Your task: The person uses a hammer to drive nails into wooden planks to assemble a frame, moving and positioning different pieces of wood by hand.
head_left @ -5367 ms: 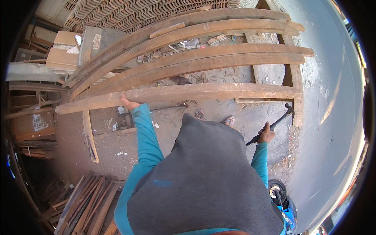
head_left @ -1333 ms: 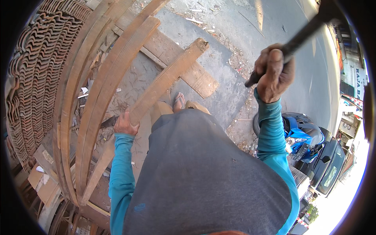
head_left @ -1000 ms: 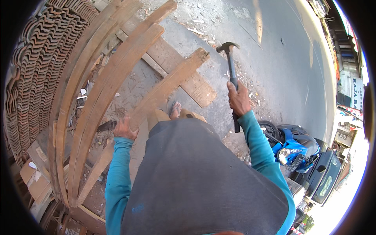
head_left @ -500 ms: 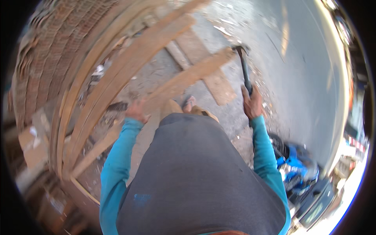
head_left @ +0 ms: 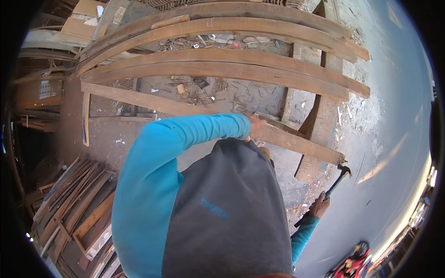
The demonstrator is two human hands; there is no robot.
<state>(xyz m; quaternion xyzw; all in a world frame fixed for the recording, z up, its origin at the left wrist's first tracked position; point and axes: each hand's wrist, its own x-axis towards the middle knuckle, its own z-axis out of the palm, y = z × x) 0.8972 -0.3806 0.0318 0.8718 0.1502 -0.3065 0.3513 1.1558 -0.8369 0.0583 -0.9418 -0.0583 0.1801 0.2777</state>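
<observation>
My left arm reaches across my body, and my left hand (head_left: pixel 253 124) is on a long wooden beam (head_left: pixel 287 139), its fingers closed about the beam and partly hidden by the sleeve. In my right hand (head_left: pixel 319 205) is a claw hammer (head_left: pixel 333 185) with a dark handle, gripped near its lower part. The hammer's head is right beside the beam's right end, which looks rough; I cannot tell whether they touch. Beneath that end, the beam lies across a wide plank (head_left: pixel 324 125).
Several more long beams (head_left: pixel 222 69) lie side by side beyond, resting on the crosswise plank. Wood scraps (head_left: pixel 199 88) litter the ground between them. A stack of old timber (head_left: pixel 74 204) is at lower left, cardboard boxes (head_left: pixel 79 28) at upper left, and a red motorcycle (head_left: pixel 352 264) at lower right.
My view has turned, so the beams now run across it. My left hand, spread near the beam before, is now closed on it. The hammer stays in my right hand near the beam's end.
</observation>
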